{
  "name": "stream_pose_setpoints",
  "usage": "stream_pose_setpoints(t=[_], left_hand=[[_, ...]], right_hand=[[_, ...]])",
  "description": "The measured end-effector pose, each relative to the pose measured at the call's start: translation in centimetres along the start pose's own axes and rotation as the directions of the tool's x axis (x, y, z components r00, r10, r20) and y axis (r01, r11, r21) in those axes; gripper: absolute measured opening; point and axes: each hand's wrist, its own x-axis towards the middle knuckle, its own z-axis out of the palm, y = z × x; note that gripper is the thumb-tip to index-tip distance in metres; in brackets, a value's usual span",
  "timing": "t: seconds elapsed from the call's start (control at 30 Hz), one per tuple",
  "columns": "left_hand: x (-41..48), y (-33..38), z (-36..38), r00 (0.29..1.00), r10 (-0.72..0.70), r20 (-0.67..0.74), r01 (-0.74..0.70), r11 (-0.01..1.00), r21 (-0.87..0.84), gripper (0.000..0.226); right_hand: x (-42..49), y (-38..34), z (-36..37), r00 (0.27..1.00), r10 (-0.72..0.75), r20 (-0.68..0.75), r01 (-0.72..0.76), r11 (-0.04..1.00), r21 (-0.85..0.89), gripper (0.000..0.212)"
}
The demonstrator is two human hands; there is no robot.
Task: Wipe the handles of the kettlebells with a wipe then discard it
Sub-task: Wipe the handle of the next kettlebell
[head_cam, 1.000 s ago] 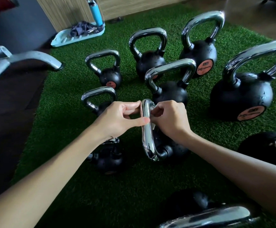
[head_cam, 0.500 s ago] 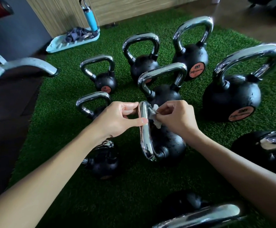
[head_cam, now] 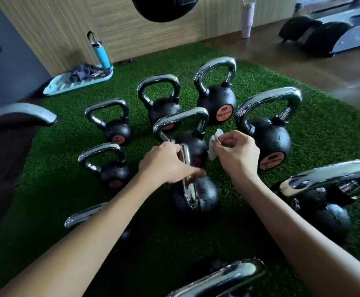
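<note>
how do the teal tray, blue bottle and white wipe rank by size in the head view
1. teal tray
2. blue bottle
3. white wipe, partly hidden in the right hand, so its rank is unsure

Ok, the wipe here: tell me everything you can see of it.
The wipe is a small white sheet, thin and soft-looking, crumpled and folded on itself. The right hand pinches it between thumb and fingers, one end sticking up, the other hanging below. It is held in the air, clear of the chrome handle that the left hand grips, and touches only the right hand.
</note>
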Motion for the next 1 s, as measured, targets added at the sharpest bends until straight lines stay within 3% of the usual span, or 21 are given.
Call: stream_pose_setpoints(t=[0.17,0.3,0.4,0.57,0.73,1.0], left_hand=[[-1.2,-0.2,0.3,0.999,0.04,-0.002,-0.04,0.993,-0.114,0.064],[1.4,-0.9,-1.3,0.971,0.184,0.152,-0.175,0.982,-0.068,0.101],[3.4,-2.0,-3.0,0.881,0.32,0.349,-0.352,0.936,0.029,0.107],[5.7,-2.4,-4.6,0.713,0.435,0.55,-0.5,0.865,-0.036,0.104],[7.2,-2.3,-5.2,0.632,0.46,0.623,-0.562,0.826,-0.039,0.102],[6.2,-1.2,-5.8,0.615,0.467,0.636,-0.648,0.758,0.069,0.104]], right_hand=[[0.1,-0.3,-0.7,0.999,-0.007,0.038,0.006,1.0,0.007,0.013],[0.5,-0.4,-1.8,0.999,-0.023,0.035,0.023,1.0,-0.006,0.013],[0.7,-0.4,-2.3,0.999,-0.033,0.034,0.033,0.999,0.003,0.013],[0.8,-0.4,-2.3,0.998,-0.046,0.034,0.045,0.999,0.021,0.014],[0.8,-0.1,-2.4,0.995,-0.074,0.072,0.075,0.997,-0.006,0.016],[0.4,-0.4,-2.1,0.993,-0.068,0.091,0.071,0.997,-0.03,0.019]])
